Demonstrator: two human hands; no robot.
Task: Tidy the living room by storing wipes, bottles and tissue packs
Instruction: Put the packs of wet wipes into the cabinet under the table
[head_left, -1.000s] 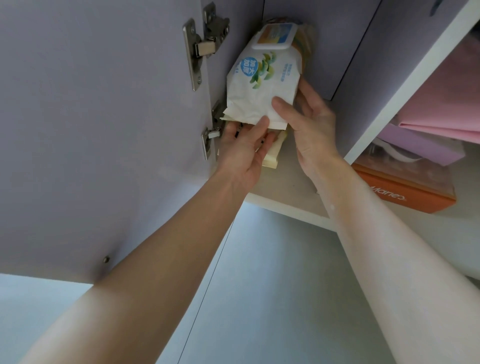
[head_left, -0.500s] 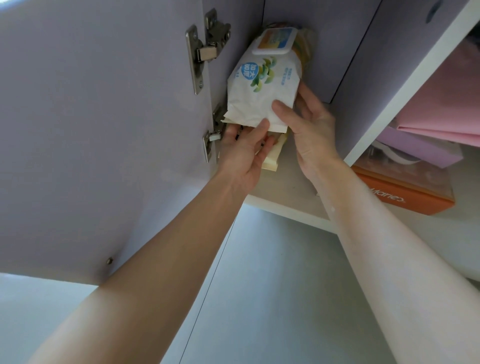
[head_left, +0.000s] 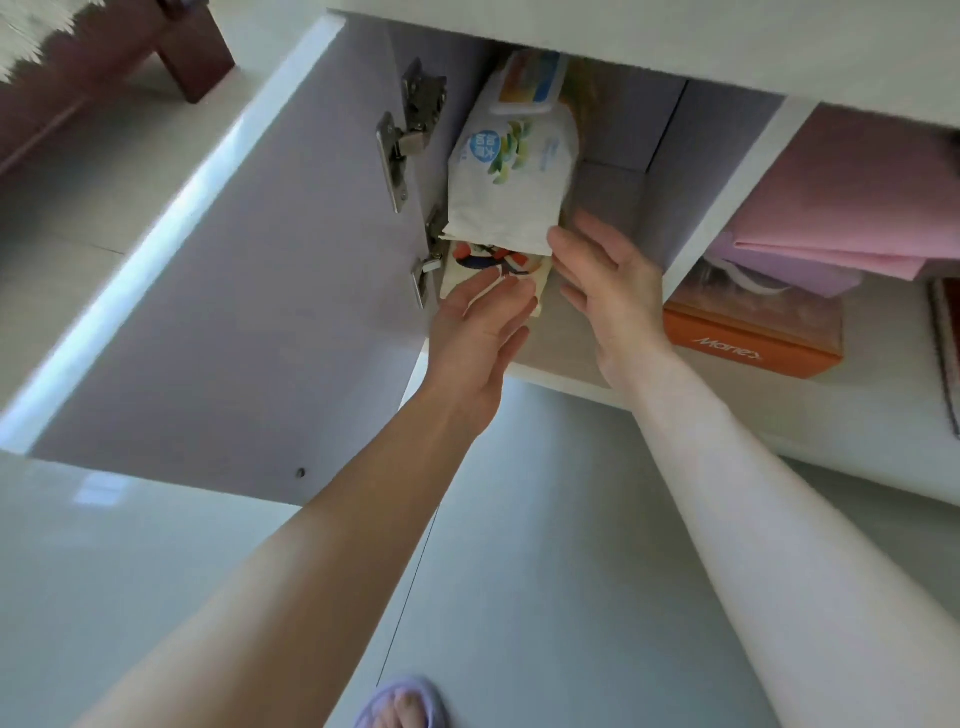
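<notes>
A white wipes pack (head_left: 511, 182) with a blue round label and a plastic lid stands on end inside the open cabinet compartment (head_left: 623, 208). Under its lower edge lies a cream tissue pack (head_left: 488, 270) with a red and blue print. My left hand (head_left: 480, 338) reaches in with straight fingers, its fingertips at the tissue pack's near end. My right hand (head_left: 608, 291) is spread open just right of the wipes pack, thumb close to its lower corner. Neither hand grips anything.
The lilac cabinet door (head_left: 234, 312) hangs open at the left, with metal hinges (head_left: 410, 135). The neighbouring shelf holds an orange box (head_left: 753, 343) and pink and lilac folded items (head_left: 852, 208). Grey floor tiles lie below, with my slippered foot (head_left: 400, 701).
Both hands have let go of the wipes pack and pulled back a little, fingers straightening. The printed tissue pack below has come into sight. The camera has drawn back and tilted down.
</notes>
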